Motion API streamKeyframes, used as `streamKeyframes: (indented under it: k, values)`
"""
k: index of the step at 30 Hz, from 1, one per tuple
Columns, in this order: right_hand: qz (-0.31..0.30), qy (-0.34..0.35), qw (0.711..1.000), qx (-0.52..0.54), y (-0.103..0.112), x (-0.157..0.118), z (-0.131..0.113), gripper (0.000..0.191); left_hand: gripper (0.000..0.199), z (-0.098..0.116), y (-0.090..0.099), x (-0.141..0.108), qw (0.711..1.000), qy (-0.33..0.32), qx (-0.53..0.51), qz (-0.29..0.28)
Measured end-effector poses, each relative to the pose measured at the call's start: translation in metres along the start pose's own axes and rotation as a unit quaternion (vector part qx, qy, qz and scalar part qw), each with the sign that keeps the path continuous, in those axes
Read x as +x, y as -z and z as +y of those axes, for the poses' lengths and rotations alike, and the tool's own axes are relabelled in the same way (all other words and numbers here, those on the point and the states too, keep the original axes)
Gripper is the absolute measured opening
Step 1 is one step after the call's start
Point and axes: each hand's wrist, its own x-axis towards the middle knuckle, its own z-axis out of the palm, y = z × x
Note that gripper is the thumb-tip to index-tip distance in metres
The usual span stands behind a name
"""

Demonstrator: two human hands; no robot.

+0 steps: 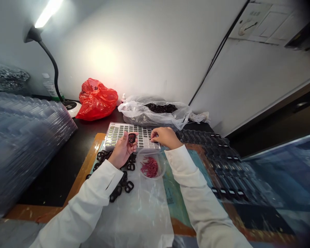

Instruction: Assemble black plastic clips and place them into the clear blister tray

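Observation:
Between the thumb and fingers of my left hand [122, 150] is a small black plastic part [132, 138], held up in front of a tray. The tray [111, 129] is white and gridded, with rows of small dark pieces in its slots. My right hand [166, 137] reaches over the tray's right part, thumb and fingertips pinched together; what is between them is too small to make out. Just below the tray stands a clear round tub [163, 168] with dark pink slender pieces [150, 167]. Loose black parts [129, 186] lie around and below my left hand.
Stacked clear plastic trays [28, 137] fill the left side. Behind are a lamp [56, 69], a red bag [96, 101] and a white plastic bag [136, 112] holding black items. More clear trays [224, 165] with black pieces lie on the right.

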Motion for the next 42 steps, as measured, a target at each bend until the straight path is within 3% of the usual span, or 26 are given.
streamKeyframes:
  k: [13, 16, 19, 21, 26, 42]
  values:
    - [0.070, 0.062, 0.996, -0.013, 0.009, -0.013, -0.010, 0.006, 0.057, -0.001, -0.003, -0.002, 1.000, 0.005, -0.018, 0.000]
    - [0.157, 0.093, 0.983, 0.012, 0.020, -0.026, -0.025, 0.009, 0.056, -0.002, -0.005, -0.002, 0.999, 0.004, -0.027, 0.017]
    - [0.292, 0.176, 0.937, 0.077, 0.025, -0.040, -0.044, 0.005, 0.053, -0.003, -0.006, -0.003, 0.999, 0.007, -0.034, 0.021]
    - [0.330, 0.226, 0.912, 0.094, 0.024, -0.046, -0.055, 0.004, 0.049, -0.004, -0.006, -0.003, 0.999, 0.008, -0.037, 0.015]
    - [0.341, 0.272, 0.895, 0.097, 0.014, -0.050, -0.069, 0.006, 0.047, -0.007, -0.003, -0.002, 0.999, 0.000, -0.053, -0.002]
    - [0.372, 0.279, 0.884, 0.054, 0.010, -0.051, -0.072, 0.011, 0.054, -0.007, -0.003, -0.003, 0.999, -0.004, -0.046, -0.012]
